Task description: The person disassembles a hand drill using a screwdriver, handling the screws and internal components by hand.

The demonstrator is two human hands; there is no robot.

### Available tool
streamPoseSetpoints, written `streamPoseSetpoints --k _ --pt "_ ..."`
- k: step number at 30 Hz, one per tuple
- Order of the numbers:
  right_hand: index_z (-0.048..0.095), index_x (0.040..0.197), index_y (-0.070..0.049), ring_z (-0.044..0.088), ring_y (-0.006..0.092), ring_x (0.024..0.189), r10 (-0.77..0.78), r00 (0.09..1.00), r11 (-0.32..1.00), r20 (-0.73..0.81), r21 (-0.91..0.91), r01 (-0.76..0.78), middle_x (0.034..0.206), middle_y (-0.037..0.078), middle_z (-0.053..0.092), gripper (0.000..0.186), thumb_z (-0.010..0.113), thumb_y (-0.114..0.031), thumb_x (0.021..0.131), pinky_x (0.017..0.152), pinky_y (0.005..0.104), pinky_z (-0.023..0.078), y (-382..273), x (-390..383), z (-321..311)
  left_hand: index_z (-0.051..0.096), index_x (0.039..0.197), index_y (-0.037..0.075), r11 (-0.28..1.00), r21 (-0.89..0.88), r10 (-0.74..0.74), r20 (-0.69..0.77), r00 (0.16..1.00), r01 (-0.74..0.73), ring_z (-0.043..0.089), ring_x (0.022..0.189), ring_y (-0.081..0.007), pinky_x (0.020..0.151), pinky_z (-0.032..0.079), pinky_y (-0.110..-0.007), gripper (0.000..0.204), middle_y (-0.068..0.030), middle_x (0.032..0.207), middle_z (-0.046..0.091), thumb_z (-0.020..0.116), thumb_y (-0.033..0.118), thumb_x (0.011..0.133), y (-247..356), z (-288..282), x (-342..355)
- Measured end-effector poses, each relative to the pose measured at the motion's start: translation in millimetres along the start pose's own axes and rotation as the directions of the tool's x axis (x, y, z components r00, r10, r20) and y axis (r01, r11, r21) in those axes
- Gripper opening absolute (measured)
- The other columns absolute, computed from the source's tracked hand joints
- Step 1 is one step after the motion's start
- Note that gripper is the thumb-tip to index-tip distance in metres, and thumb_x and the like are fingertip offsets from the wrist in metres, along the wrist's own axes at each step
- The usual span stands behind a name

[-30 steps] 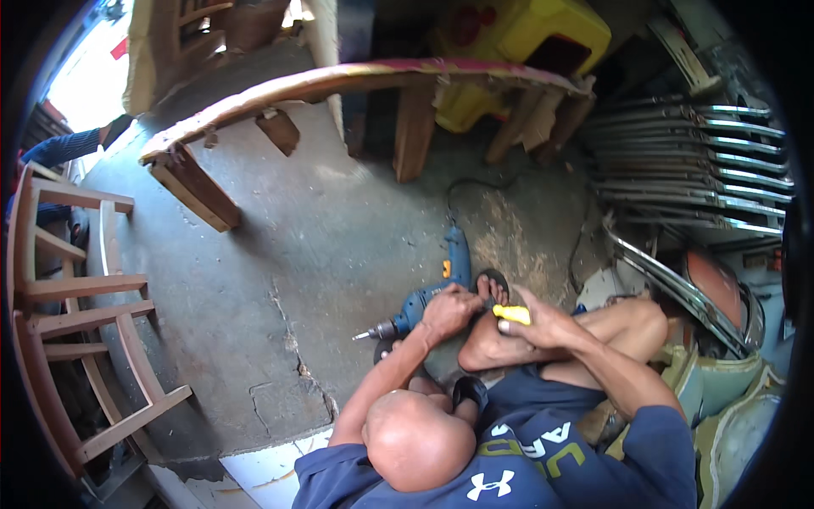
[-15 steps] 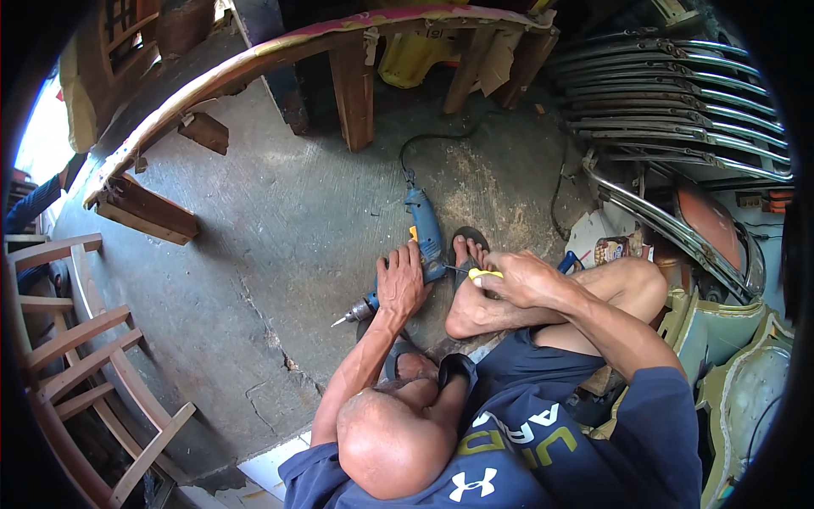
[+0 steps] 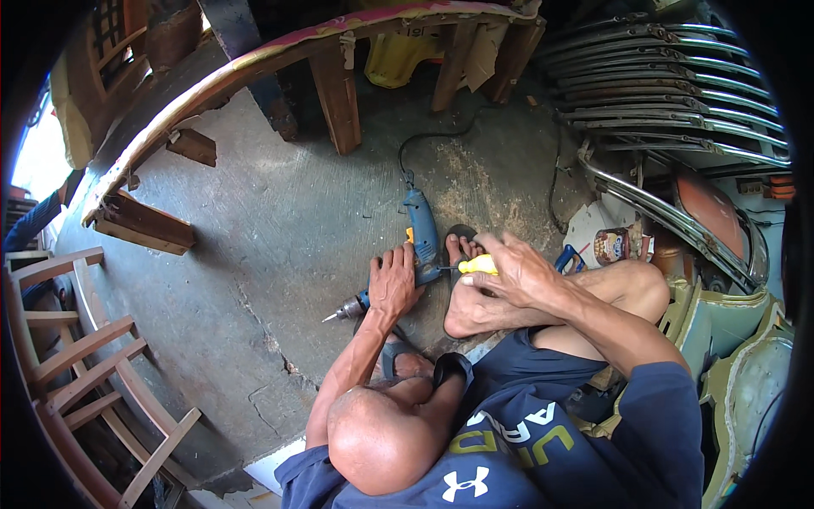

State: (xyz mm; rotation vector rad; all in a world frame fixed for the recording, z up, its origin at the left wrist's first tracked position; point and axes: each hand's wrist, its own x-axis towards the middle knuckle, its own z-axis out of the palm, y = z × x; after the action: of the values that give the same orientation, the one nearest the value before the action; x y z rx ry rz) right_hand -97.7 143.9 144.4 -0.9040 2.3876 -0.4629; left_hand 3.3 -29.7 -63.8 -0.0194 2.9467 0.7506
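Observation:
A blue corded power drill (image 3: 421, 222) lies on its side on the concrete floor, its bit pointing to the lower left. My left hand (image 3: 394, 282) is closed over the drill's body and holds it down. In my right hand (image 3: 519, 273) is a screwdriver with a yellow handle (image 3: 477, 265), its thin shaft reaching left to the drill's casing. Those right fingers are slightly blurred round the handle's end. Where the tip meets the casing is too small to make out. My bare foot (image 3: 466, 310) rests just right of the drill.
A curved wooden frame with legs (image 3: 335, 102) stands beyond the drill. Wooden chair frames (image 3: 85, 348) lie at left. Folded metal chairs (image 3: 670, 93) are stacked at far right, near a round container (image 3: 610, 246) and a blue-handled tool (image 3: 570, 259). Sawdust (image 3: 475, 187) covers some floor.
My right hand has shifted its fingers back along the screwdriver, so more of the yellow handle shows. The drill and my left hand keep their places against each other.

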Motion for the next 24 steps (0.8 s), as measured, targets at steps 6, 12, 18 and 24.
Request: streamPoseSetpoints --k 6,12,18,24 --pt "0.053 0.133 0.004 0.054 0.0504 0.124 0.094 0.971 0.942 0.222 -0.336 -0.015 0.134 0.037 0.049 0.044 0.054 -0.025 0.1 0.102 0.0528 0.047 -15 -11 22 0.046 0.142 0.0 0.995 0.047 0.089 0.017 0.996 -0.089 0.059 0.114 -0.0307 0.098 0.043 -0.047 0.092 -0.0139 0.123 0.061 0.089 0.036 0.068 1 3 2" --pt "0.043 0.152 -0.005 0.042 0.0558 0.138 0.132 0.917 0.947 0.376 -0.322 -0.005 0.151 0.04 0.037 0.054 0.046 -0.022 0.101 0.115 0.054 0.04 -26 -7 8 0.045 0.142 0.002 0.995 0.066 0.075 0.036 0.997 -0.077 0.059 0.114 -0.0305 0.097 0.043 -0.047 0.092 -0.0133 0.123 0.061 0.088 0.036 0.068 -4 -3 2" --pt "0.067 0.12 -0.004 0.047 0.0558 0.135 0.097 0.955 0.894 0.279 -0.446 0.039 0.147 0.041 0.043 0.035 0.053 -0.022 0.094 0.116 0.0599 0.037 -15 -7 44 0.045 0.142 0.002 0.992 0.073 0.102 0.028 0.994 -0.104 0.059 0.116 -0.0308 0.096 0.044 -0.046 0.094 -0.0135 0.124 0.061 0.089 0.038 0.067 -5 -3 2" --pt "0.066 0.111 -0.007 0.06 0.0367 0.121 -0.144 0.976 0.738 0.163 -0.639 0.216 0.121 0.021 0.062 0.023 0.059 -0.015 0.09 0.098 0.0457 0.05 -10 -31 -42 0.045 0.143 0.002 0.991 0.045 0.122 0.095 0.988 -0.126 0.059 0.119 -0.0304 0.099 0.043 -0.046 0.093 -0.0139 0.127 0.061 0.087 0.039 0.069 -1 -4 10"
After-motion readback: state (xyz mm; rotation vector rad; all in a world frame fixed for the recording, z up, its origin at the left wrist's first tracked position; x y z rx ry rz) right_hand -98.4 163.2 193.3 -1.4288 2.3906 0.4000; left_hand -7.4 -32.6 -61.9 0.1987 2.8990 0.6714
